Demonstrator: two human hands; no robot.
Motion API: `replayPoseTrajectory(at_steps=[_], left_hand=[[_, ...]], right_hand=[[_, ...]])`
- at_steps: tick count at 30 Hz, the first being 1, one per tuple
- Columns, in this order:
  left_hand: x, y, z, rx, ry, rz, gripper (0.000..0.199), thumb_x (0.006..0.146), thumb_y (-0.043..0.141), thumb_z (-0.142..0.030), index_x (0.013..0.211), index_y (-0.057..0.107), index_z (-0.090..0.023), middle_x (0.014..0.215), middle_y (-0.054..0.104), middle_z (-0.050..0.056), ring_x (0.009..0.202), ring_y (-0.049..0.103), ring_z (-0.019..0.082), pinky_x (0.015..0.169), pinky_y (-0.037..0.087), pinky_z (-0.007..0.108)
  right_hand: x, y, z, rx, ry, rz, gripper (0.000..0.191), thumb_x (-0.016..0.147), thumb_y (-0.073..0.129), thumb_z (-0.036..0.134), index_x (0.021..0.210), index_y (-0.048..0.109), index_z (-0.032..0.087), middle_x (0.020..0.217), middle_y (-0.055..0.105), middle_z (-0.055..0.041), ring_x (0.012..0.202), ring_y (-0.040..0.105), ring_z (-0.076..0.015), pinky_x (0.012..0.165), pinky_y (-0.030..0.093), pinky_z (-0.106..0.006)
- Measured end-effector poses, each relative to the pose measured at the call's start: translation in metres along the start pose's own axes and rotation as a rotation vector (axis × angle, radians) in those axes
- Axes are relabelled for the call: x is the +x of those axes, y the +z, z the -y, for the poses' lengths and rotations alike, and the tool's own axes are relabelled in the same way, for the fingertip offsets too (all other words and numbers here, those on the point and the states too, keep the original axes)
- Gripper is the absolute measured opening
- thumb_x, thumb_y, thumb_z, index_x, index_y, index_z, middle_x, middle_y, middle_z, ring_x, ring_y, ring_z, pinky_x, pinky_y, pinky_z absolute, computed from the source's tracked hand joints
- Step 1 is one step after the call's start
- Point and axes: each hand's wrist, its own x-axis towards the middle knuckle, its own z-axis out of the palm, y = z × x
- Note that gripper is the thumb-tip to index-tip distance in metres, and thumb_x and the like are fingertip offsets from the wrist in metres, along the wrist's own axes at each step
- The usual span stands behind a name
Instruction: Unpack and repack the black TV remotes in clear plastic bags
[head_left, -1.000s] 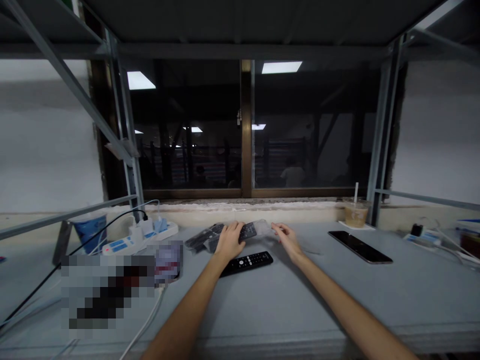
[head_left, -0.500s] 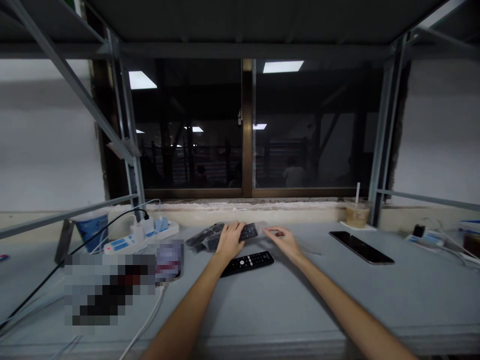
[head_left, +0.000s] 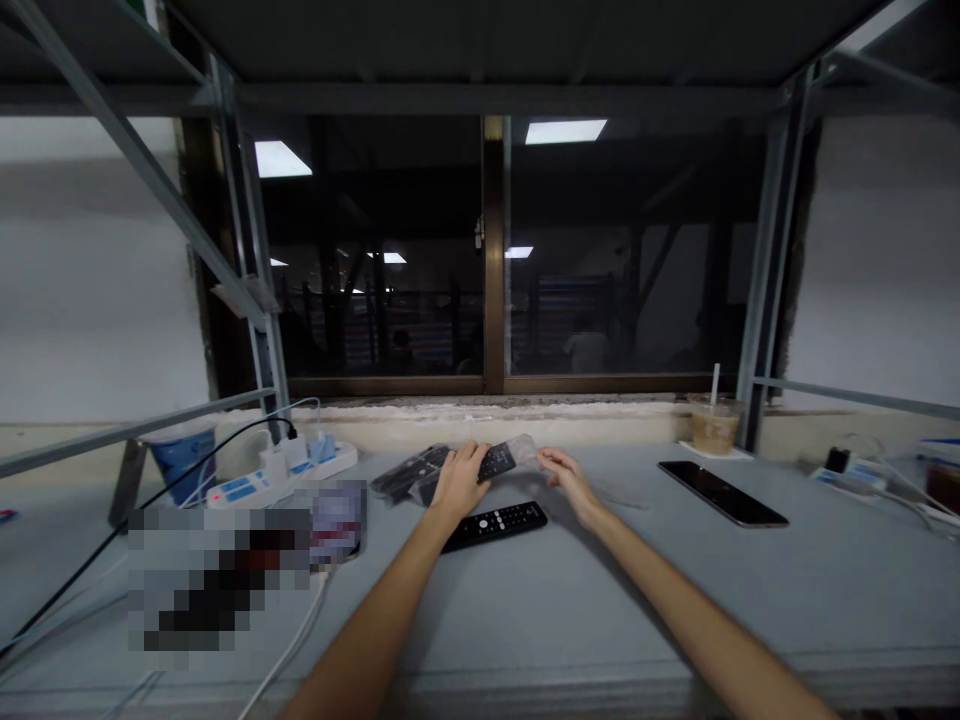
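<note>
My left hand (head_left: 461,480) is closed over a dark remote control (head_left: 498,460) lying toward the back of the table. A clear plastic sleeve (head_left: 523,446) sticks out past the remote's right end. My right hand (head_left: 570,485) pinches the loose end of that sleeve between thumb and fingers. Just in front, partly behind my left wrist, lies a bare black remote control (head_left: 514,518) with light and dark buttons. To the left of my left hand are dark items in plastic wrapping (head_left: 401,474), apparently more remotes.
A white power strip (head_left: 345,460) with chargers and cables stands at back left, by a blue cup (head_left: 182,465). A black phone (head_left: 720,494) lies at right, with an iced drink (head_left: 712,428) behind it. Metal frame posts (head_left: 766,250) flank the table. A white cable (head_left: 296,640) runs front left.
My right hand has closed on the sleeve's end and shifted slightly right. The sleeve now stands up more between the hands. My left hand stays in place on the remote.
</note>
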Motion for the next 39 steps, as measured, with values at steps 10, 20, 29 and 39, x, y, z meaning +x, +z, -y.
replayPoseTrajectory(at_steps=[10,20,29,39], left_hand=[[0.000,0.001,0.002,0.019,0.093,0.022,0.052,0.072,0.063,-0.021,0.120,0.043,-0.022,0.113,0.051,0.006,0.106,0.049,0.022,0.092,0.034,0.034],[0.000,-0.001,-0.002,0.009,0.114,0.055,0.056,0.068,0.068,-0.021,0.120,0.045,-0.020,0.112,0.053,0.008,0.106,0.050,0.022,0.092,0.036,0.033],[0.001,0.003,-0.003,0.010,0.172,0.030,0.055,0.069,0.068,-0.021,0.119,0.046,-0.021,0.108,0.054,0.007,0.104,0.051,0.021,0.091,0.037,0.033],[0.000,0.003,-0.005,0.012,0.204,-0.019,0.056,0.069,0.068,-0.021,0.120,0.047,-0.022,0.106,0.054,0.006,0.101,0.051,0.020,0.090,0.038,0.032]], right_hand=[[-0.002,0.000,0.005,-0.064,0.019,-0.061,0.037,0.058,0.057,0.052,0.065,0.064,0.016,0.082,0.061,-0.0067,0.066,0.053,-0.0159,0.047,0.035,-0.023],[-0.003,0.000,-0.001,-0.038,0.102,0.103,0.036,0.064,0.051,0.049,0.060,0.066,0.016,0.083,0.064,-0.0082,0.077,0.055,-0.0184,0.052,0.038,-0.023],[-0.008,0.004,0.009,-0.115,-0.021,0.100,0.034,0.060,0.062,0.048,0.068,0.070,0.016,0.087,0.065,-0.0089,0.069,0.055,-0.0158,0.048,0.036,-0.023],[-0.007,0.002,0.007,-0.145,-0.069,0.063,0.038,0.060,0.066,0.045,0.083,0.071,0.015,0.089,0.067,-0.0098,0.059,0.052,-0.0136,0.042,0.038,-0.024]])
